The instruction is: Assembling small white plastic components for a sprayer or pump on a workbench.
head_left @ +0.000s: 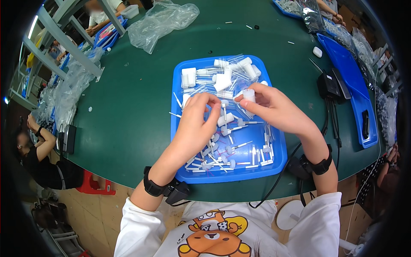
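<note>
A blue tray (280, 160) lies in front of me, filled with small white and clear parts. Over its left half, my left hand (198, 113) is closed in a pinch. A thin white stick with a greyish collar (224, 110) shows right at those fingertips; whether they grip it I cannot tell. At the tray's right side, my right hand (276, 105) has thumb and fingers closed around a short white cylinder (248, 95). Below the hands lie several white sticks with greyish collars (233, 150). Clear thin tubes and white blocks (223, 81) fill the far half.
The tray rests on a green table (128, 141). A crumpled clear plastic bag (160, 25) lies at the far left. To the right are a black box with cables (329, 85) and a long blue tray (359, 100). Other people sit around the table's edges.
</note>
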Motion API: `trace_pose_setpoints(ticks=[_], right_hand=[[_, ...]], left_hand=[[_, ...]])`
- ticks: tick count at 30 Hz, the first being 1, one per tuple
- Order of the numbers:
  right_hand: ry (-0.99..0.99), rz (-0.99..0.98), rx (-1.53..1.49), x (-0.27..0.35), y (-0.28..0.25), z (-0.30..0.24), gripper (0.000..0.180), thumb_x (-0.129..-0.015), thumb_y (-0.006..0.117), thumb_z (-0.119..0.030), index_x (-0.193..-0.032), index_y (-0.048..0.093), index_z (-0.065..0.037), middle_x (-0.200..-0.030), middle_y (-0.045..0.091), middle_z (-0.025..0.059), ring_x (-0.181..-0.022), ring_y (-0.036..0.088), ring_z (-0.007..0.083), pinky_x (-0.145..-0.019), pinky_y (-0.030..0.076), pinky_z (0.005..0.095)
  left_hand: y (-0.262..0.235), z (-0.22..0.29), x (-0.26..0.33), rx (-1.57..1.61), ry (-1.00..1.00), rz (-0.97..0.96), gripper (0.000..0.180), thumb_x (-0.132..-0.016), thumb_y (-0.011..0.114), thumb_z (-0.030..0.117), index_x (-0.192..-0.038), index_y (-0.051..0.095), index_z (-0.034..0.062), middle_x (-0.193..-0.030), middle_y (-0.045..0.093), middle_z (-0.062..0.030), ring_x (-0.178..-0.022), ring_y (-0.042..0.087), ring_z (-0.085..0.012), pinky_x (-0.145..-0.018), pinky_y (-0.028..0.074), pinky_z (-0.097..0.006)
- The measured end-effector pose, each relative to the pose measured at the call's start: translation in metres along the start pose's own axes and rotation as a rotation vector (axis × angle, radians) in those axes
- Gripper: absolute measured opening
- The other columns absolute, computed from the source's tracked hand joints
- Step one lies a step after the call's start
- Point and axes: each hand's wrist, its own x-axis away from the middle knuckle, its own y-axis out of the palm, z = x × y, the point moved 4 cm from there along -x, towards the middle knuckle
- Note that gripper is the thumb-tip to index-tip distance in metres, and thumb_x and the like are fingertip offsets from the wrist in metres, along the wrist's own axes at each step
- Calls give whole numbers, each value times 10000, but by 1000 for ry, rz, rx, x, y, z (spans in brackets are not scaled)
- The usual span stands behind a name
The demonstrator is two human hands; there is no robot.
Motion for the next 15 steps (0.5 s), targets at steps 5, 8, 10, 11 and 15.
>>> trace_pose_setpoints(ticks=[5, 8, 10, 11, 15], right_hand=[[-124, -138, -305, 9, 8, -28, 271, -901, 611, -221, -1064, 566, -9, -963, 603, 57, -903, 588, 131, -814, 470, 279], [-142, -203, -308, 13, 15, -37, 239, -904, 606, -187, -1077, 571, -26, -1001, 608, 41, -932, 575, 119, -841, 463, 280], [-163, -169, -299, 12, 15, -38, 234, -891, 624, -185, -1058, 592, -24, -999, 611, 40, -944, 576, 118, -847, 466, 288], [-177, -146, -290, 12, 13, -40, 229, -886, 629, -176, -1055, 600, -24, -1003, 610, 40, -945, 575, 117, -844, 466, 288], [-310, 99, -232, 10, -5, -44, 220, -851, 661, -106, -1051, 631, -21, -1018, 599, 51, -939, 580, 123, -818, 473, 277]], left_hand=[[0, 5, -1, 395, -142, -152, 286, -975, 418, 247, -949, 578, 12, -876, 588, -73, -789, 528, -120, -678, 427, -263], [1, 11, -2, 490, -80, -185, 302, -986, 402, 272, -965, 557, 15, -905, 595, -57, -813, 530, -109, -698, 430, -260], [0, 15, -2, 552, -41, -129, 278, -985, 410, 261, -998, 533, 12, -911, 596, -54, -816, 534, -109, -718, 435, -262], [0, 15, -3, 568, -5, -86, 265, -984, 411, 254, -1010, 520, 14, -900, 591, -53, -804, 534, -109, -721, 440, -266], [-4, 18, -3, 519, 55, -20, 249, -975, 414, 226, -1100, 485, 23, -849, 563, -51, -758, 537, -116, -722, 456, -284]])
